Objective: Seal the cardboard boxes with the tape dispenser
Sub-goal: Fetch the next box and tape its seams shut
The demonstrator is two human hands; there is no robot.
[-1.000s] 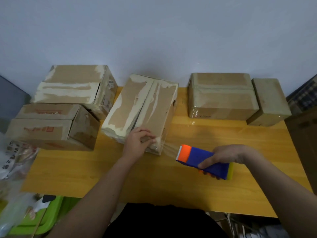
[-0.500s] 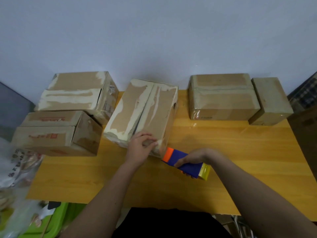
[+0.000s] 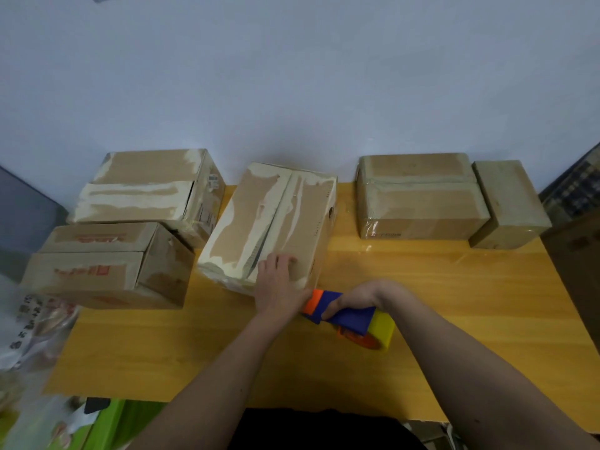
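Wooden table (image 3: 422, 336) against pale wall (image 3: 292, 76); left hand (image 3: 279, 287) flat on cardboard box (image 3: 269, 222), right-hand fingers (image 3: 337, 308) around tape dispenser (image 3: 349, 316).

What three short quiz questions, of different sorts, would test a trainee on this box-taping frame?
1. True or false: the right hand grips the tape dispenser.
2. Where does the left hand rest? A) on the middle box B) on the table C) on the small right-end box
3. How many cardboard boxes are in view?

Key: 1 true; 2 A; 3 five.
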